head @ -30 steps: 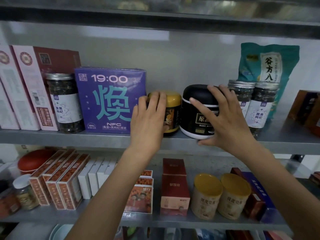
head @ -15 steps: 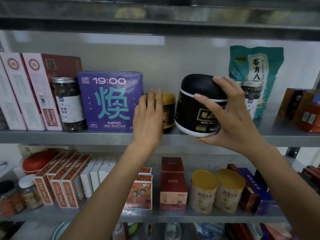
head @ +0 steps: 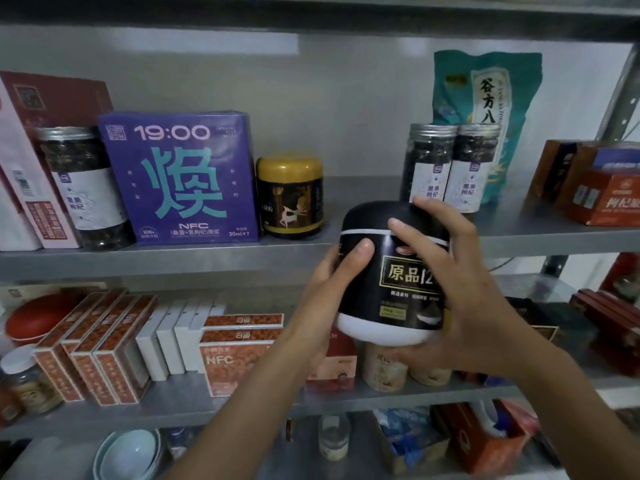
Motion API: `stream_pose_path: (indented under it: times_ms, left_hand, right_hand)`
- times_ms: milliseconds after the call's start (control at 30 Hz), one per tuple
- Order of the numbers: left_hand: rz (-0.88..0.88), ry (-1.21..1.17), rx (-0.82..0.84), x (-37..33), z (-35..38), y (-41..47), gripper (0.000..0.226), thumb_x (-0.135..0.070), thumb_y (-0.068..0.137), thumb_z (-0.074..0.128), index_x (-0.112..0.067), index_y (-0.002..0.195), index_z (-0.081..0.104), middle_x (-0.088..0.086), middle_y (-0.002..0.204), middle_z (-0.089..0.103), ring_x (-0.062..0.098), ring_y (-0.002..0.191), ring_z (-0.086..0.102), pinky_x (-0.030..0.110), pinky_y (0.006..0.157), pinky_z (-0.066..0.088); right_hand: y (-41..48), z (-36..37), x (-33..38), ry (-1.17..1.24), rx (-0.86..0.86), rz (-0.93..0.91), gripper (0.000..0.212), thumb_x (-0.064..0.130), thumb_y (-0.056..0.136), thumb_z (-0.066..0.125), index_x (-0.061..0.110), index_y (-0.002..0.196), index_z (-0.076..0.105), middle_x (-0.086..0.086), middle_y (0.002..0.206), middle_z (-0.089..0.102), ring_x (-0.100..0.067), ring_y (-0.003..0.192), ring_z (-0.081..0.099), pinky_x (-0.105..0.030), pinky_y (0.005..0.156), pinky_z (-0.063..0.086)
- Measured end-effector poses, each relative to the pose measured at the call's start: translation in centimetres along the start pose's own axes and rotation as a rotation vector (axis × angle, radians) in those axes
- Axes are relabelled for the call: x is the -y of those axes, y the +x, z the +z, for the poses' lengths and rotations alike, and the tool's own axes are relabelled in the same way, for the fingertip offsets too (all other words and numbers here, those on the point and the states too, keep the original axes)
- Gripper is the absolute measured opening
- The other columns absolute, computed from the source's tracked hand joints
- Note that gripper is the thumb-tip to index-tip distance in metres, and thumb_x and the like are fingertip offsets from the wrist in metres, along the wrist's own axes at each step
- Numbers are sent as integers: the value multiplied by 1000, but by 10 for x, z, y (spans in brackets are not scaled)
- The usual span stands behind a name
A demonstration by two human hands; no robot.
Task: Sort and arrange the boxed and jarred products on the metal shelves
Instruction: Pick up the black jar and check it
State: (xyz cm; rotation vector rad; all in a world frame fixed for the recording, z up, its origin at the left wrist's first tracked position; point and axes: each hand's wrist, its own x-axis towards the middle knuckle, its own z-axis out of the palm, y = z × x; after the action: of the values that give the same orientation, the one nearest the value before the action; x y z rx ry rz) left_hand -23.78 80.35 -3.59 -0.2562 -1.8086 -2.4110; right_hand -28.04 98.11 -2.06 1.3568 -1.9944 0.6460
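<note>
black jar [head: 381, 306] now off the shelf [head: 173, 258], clasped by left hand [head: 322, 299] and right hand [head: 479, 296].

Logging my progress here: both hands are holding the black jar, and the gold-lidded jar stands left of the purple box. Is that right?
Not quite: the head view shows the gold-lidded jar standing right of the purple box, not left. The left hand and right hand are indeed holding the black jar.

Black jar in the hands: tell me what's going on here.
A person holds the black jar in both hands, the left hand on its side, the right hand wrapped round its front. It is off the upper metal shelf, before the gap between the gold-lidded jar and two silver-lidded jars.
</note>
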Motion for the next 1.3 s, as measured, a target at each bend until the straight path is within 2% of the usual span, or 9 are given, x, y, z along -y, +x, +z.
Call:
stream_pose_path:
  times_ms: [167, 300, 433, 667, 900, 967, 1067, 1133, 1300]
  left_hand:
    - [-148, -219, -61, 20, 1, -4, 56, -56, 71, 73, -25, 117, 70, 10, 120, 69, 26, 111, 66, 40, 87, 55]
    - [-193, -361, -58, 27, -5, -11, 46, -56, 77, 67, -26, 110, 74, 8, 118, 70, 22, 108, 68, 35, 81, 58]
    - [-236, -390, -8, 34, -2, -16, 59, -60, 81, 59, -20, 124, 67, 10, 128, 64, 26, 119, 61, 42, 99, 49]
    - [-317, -436, 84, 35, -1, -18, 68, -64, 81, 57, -17, 130, 63, 14, 137, 57, 28, 128, 53, 48, 113, 34]
    - [53, 164, -115, 17, -14, -32, 53, -66, 81, 58, -39, 126, 59, -16, 119, 68, 4, 112, 63, 31, 94, 47]
    - [97, 236, 13, 13, -12, -39, 75, -77, 66, 65, -51, 134, 47, -24, 124, 62, 0, 115, 60, 29, 93, 52]
    - [145, 253, 209, 19, 2, -40, 83, -44, 74, 77, -43, 144, 32, -14, 131, 59, 10, 120, 59, 25, 87, 55]
    - [162, 191, 165, 21, 6, -40, 71, -26, 79, 74, -38, 141, 40, -5, 128, 62, 17, 117, 62, 28, 84, 55]
    - [44, 39, -2, 27, -4, -42, 65, -44, 70, 74, -33, 131, 55, 1, 121, 68, 21, 111, 66, 30, 81, 56]
  right_hand:
    - [-17, 5, -5, 128, 81, 55, 118, 67, 66, 74, 24, 155, 10, -10, 162, -9, -24, 151, -1, -41, 121, 22]
    - [-45, 7, -16, 323, 125, 183, 132, 63, 60, 79, 32, 153, -9, 3, 161, -22, -21, 151, -9, -64, 111, 29]
    - [-53, 12, -19, 421, 172, 226, 136, 64, 58, 81, 48, 146, -22, -6, 163, -15, -33, 151, 5, -61, 114, 25]
    - [-51, 21, -1, 393, -83, 142, 121, 41, 56, 81, 11, 150, 10, -26, 152, 9, -25, 149, 9, -27, 118, 23]
    - [-51, 13, 8, 7, -151, 53, 97, 55, 61, 78, 26, 138, 26, -22, 149, 15, -40, 143, 17, -63, 105, 33]
    - [-48, 12, 11, -56, -130, 28, 90, 60, 68, 71, 26, 139, 29, -19, 149, 18, -38, 143, 18, -62, 108, 29]
    - [-40, 12, 15, -54, -94, 9, 80, 64, 76, 61, 22, 138, 33, -20, 151, 19, -39, 143, 20, -57, 112, 25]
    - [-36, 14, 17, -10, -66, 8, 80, 64, 79, 59, 22, 141, 30, -20, 153, 17, -40, 144, 18, -56, 114, 24]
    - [-35, 18, 15, 164, -87, -15, 95, 56, 79, 73, 24, 149, 16, -21, 159, 8, -40, 148, 12, -57, 116, 22]
